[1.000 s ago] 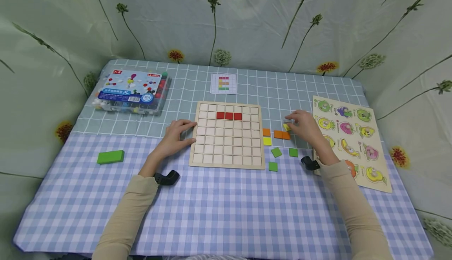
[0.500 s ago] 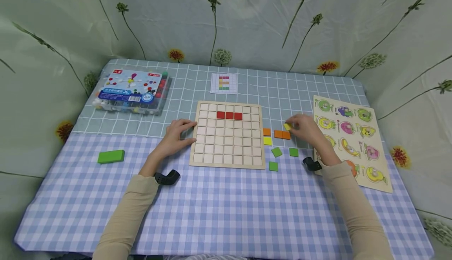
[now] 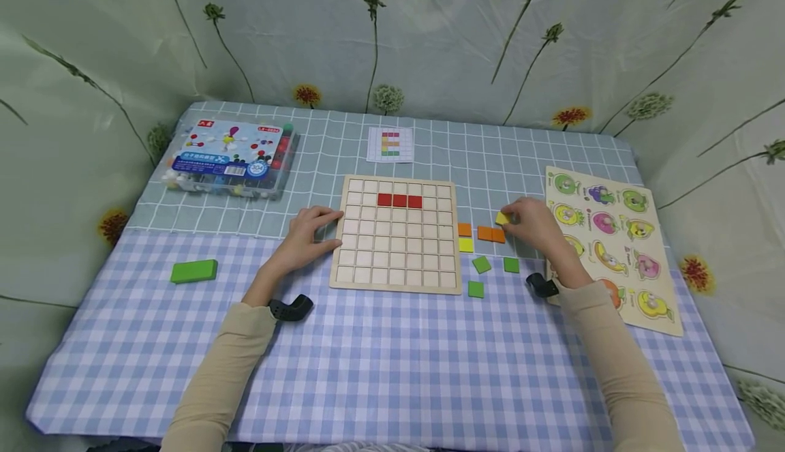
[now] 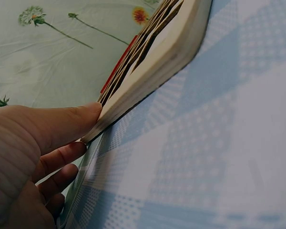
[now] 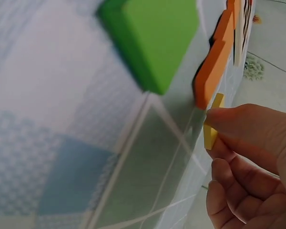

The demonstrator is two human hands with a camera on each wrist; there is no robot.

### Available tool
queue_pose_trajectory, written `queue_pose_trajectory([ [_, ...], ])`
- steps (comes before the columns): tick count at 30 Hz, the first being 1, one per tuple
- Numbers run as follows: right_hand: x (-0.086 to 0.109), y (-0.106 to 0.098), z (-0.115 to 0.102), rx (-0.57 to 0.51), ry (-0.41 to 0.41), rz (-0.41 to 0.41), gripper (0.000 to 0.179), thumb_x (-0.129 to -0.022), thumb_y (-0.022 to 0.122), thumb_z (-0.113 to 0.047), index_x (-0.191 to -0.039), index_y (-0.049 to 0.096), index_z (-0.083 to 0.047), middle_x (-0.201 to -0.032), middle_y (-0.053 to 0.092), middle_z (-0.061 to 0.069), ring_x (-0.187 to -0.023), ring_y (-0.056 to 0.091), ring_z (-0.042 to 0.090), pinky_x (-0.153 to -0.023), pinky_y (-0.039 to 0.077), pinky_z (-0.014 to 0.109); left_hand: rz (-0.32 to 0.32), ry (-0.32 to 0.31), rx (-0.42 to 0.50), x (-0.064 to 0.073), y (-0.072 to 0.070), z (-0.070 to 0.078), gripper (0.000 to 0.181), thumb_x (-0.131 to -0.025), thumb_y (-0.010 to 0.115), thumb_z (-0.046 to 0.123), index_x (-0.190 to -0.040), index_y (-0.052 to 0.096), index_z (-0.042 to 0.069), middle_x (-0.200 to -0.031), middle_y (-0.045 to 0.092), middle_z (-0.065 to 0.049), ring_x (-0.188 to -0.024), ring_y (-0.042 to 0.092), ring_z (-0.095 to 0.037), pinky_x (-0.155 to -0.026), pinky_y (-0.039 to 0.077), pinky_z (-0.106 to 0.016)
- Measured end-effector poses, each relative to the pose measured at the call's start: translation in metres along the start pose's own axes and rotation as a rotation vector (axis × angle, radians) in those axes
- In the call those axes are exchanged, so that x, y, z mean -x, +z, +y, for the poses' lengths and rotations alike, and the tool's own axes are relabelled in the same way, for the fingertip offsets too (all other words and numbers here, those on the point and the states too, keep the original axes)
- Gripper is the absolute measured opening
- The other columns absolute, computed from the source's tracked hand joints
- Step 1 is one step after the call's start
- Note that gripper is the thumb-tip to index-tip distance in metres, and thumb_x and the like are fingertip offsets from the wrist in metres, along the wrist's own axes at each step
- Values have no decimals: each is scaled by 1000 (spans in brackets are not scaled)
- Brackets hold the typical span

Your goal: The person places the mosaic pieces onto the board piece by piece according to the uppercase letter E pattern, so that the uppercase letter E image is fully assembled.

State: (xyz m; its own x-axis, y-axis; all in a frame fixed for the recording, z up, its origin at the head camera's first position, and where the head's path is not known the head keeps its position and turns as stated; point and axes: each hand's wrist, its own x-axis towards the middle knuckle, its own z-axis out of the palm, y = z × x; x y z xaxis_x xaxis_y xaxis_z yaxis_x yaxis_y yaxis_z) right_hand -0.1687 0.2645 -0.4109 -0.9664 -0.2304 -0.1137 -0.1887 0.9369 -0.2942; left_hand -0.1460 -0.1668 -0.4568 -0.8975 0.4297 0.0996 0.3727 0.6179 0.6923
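Observation:
My left hand (image 3: 300, 239) rests against the left edge of a wooden grid board (image 3: 373, 283), thumb and forefinger spread apart along that edge. Seen from the left wrist, the thumb (image 4: 78, 119) touches the board's side. Three red tiles (image 3: 400, 201) lie in a row in the grid. Right of the board, my right hand (image 3: 532, 223) pinches a small yellow square tile (image 5: 210, 136) between thumb and forefinger, tilted close over the cloth. Nearby lie orange tiles (image 3: 484, 234), another yellow tile (image 3: 466, 245) and three green tiles (image 3: 512, 265).
A small card (image 3: 401, 155) with a coloured grid pattern lies behind the board. At back left stands a clear plastic box (image 3: 227, 159) with a printed label. A green block (image 3: 194, 271) sits at left, and a fruit puzzle board (image 3: 619, 234) lies under the right forearm's side.
My right hand has closed thumb and forefinger on the yellow tile and tilted it up, shifting slightly right. The left hand stays at the board's edge.

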Motion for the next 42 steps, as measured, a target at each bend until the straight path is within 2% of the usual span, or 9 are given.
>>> queue_pose_trajectory([
  [4, 0, -2, -6, 5, -23, 27, 31, -82, 66, -10, -110, 67, 4, -99, 66, 20, -82, 55, 28, -72, 44, 39, 3, 10, -2, -2, 0, 0, 54, -84, 70, 18, -133, 52, 3, -129, 49, -19, -110, 39, -34, -90, 23, -51],
  [11, -4, -4, -23, 13, -70, 37, 31, -82, 65, -11, -110, 68, 3, -105, 67, 21, -92, 59, 32, -81, 48, 44, -3, 8, 7, -4, 1, 2, 54, -85, 69, 18, -134, 52, 3, -130, 49, -19, -111, 39, -34, -90, 23, -52],
  [17, -9, -1, -41, 35, -148, 57, 30, -81, 68, -12, -108, 69, 2, -105, 67, 20, -90, 60, 31, -78, 50, 42, -7, 6, 5, -3, 1, 3, 54, -85, 69, 18, -134, 51, 3, -130, 48, -19, -112, 39, -34, -91, 23, -52],
  [23, -19, 2, -64, 16, -214, 48, 30, -82, 69, -13, -109, 69, 0, -106, 68, 18, -95, 60, 30, -80, 50, 41, 14, -5, -4, 2, 0, 3, 55, -83, 70, 16, -133, 52, 2, -128, 50, -20, -110, 40, -34, -91, 24, -52],
  [33, -28, 9, -95, -27, -226, 25, 31, -82, 69, -14, -109, 69, 0, -110, 67, 16, -104, 58, 31, -87, 49, 41, 11, -2, -10, 2, -1, 4, 55, -83, 70, 16, -133, 52, 2, -127, 50, -20, -108, 40, -33, -89, 24, -52],
  [42, -37, 15, -114, -35, -254, 18, 29, -82, 69, -13, -109, 70, -3, -106, 68, 13, -100, 59, 27, -85, 49, 37, 14, 5, -4, 1, -1, 5, 54, -83, 70, 16, -132, 52, 1, -127, 50, -20, -106, 40, -33, -88, 24, -50],
])
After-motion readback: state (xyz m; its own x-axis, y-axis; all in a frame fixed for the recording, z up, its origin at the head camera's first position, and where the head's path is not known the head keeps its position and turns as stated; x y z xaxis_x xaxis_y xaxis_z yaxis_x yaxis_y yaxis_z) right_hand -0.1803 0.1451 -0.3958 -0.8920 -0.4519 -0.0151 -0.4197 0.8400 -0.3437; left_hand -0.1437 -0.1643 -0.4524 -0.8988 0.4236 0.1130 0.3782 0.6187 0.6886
